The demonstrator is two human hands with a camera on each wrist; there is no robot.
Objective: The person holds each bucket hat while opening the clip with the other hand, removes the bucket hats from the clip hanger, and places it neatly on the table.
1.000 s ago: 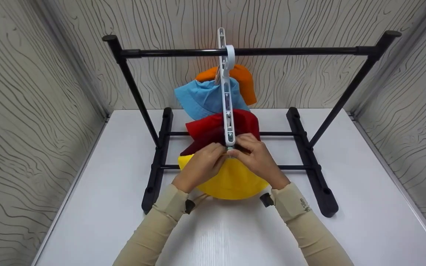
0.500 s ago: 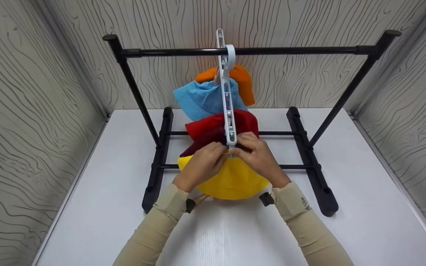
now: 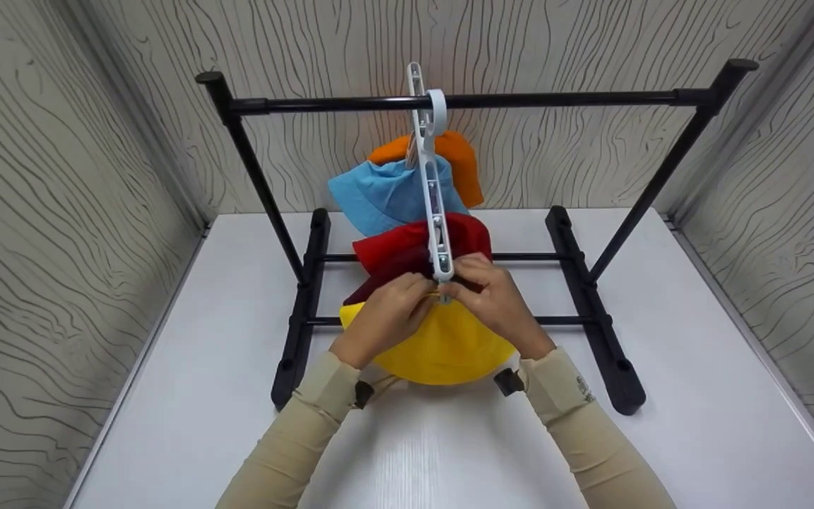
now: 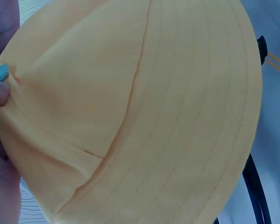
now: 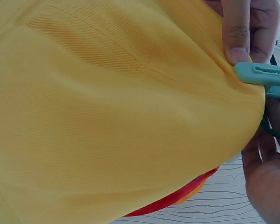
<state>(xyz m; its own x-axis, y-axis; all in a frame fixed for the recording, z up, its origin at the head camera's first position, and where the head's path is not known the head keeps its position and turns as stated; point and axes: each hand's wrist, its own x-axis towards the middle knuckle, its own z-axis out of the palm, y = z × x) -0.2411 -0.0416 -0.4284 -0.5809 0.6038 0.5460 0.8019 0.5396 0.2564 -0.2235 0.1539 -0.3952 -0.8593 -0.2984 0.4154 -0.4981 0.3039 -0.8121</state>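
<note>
A yellow bucket hat (image 3: 442, 350) hangs crown up at the near end of a white multi-clip hanger (image 3: 434, 198). My left hand (image 3: 393, 311) pinches the top of its crown, the thumb pressing the cloth in the right wrist view. My right hand (image 3: 495, 300) pinches the mint-green clothespin (image 5: 259, 74) under the hanger's end. The clothespin's jaws lie over the gathered cloth of the crown, right beside the left thumb. Behind it along the hanger are a maroon hat (image 3: 389, 279), a red hat (image 3: 393, 244), a light blue hat (image 3: 386, 191) and an orange hat (image 3: 460, 159).
The hanger's hook loops over the black top bar (image 3: 562, 100) of a garment rack. The rack's black feet (image 3: 594, 318) stand on a white table (image 3: 704, 396), one to each side of the hats. Patterned panels (image 3: 555, 42) enclose the back and both sides.
The hanger's far end has swung slightly left and down in the head view, and the blue and orange hats have shifted left with it. Both hands stay nearly in place at the yellow hat's crown.
</note>
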